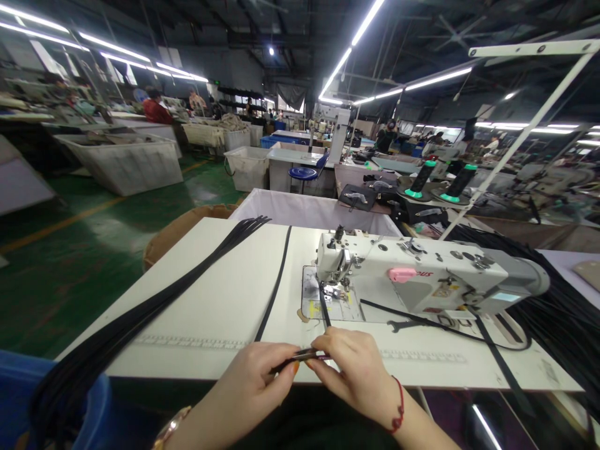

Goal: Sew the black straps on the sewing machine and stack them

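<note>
My left hand (264, 370) and my right hand (350, 365) meet at the table's front edge, fingers pinched on a dark, narrow strap between them. Fingers partly cover the held part. From the right hand, a black strap (324, 305) runs up to the presser foot of the white sewing machine (403, 265). Another length of black strap (276, 281) lies on the table, reaching from beside the left hand to the far edge. Whether both lengths join in my fingers is hidden.
A bundle of black straps (159, 297) hangs over the table's left side into a blue bin (89, 412). Beside the machine lies a wrench (407, 324). A ruler strip (197, 342) runs along the front. Thread cones (420, 179) and more straps (553, 331) are at right.
</note>
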Motion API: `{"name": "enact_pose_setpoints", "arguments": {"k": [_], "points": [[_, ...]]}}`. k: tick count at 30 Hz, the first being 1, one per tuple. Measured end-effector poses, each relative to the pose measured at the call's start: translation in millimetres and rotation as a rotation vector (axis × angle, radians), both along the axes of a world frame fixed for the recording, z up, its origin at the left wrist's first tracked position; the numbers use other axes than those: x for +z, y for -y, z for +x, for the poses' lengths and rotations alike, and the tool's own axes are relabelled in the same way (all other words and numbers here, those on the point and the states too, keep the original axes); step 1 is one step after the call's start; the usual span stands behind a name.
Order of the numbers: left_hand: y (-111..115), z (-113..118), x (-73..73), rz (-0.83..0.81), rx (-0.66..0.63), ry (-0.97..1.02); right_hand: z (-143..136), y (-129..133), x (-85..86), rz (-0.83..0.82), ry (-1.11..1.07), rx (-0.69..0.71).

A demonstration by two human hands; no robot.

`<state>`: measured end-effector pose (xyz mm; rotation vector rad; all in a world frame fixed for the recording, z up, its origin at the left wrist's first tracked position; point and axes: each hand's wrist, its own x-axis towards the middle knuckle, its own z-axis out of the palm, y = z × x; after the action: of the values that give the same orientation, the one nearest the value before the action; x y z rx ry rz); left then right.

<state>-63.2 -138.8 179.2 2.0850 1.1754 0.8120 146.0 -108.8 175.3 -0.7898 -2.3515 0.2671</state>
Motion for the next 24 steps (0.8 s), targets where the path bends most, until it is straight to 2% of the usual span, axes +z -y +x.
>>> {"name": "enact_pose_setpoints", "arguments": {"k": [4,8,13,17,20,24], "points": [[0.6,-0.7,-0.9,0.029,0.016,0.0,3.1,0.6,0.6,-0.027,-0.055,-0.005],[2.4,-1.8,0.5,0.061,0.039,-0.01,10.6,2.8,-3.6,-0.074,-0.167,-0.074],[4.1,1.3,7.9,0.08,0.021,-0.013,14.8,5.8,-10.3,-0.041,-0.098,-0.005],[4.5,6.5,12.0,0.066,-0.028,-0.024,11.8,5.1,-9.4,-0.003,-0.042,-0.007],[5.2,8.0,11.1,0.064,-0.012,-0.026,11.2,4.7,-7.2,0.016,-0.02,0.0],[6.6,4.8,8.7,0.08,0.026,-0.054,16.6,6.8,-6.7,-0.014,-0.135,-0.025]]}}
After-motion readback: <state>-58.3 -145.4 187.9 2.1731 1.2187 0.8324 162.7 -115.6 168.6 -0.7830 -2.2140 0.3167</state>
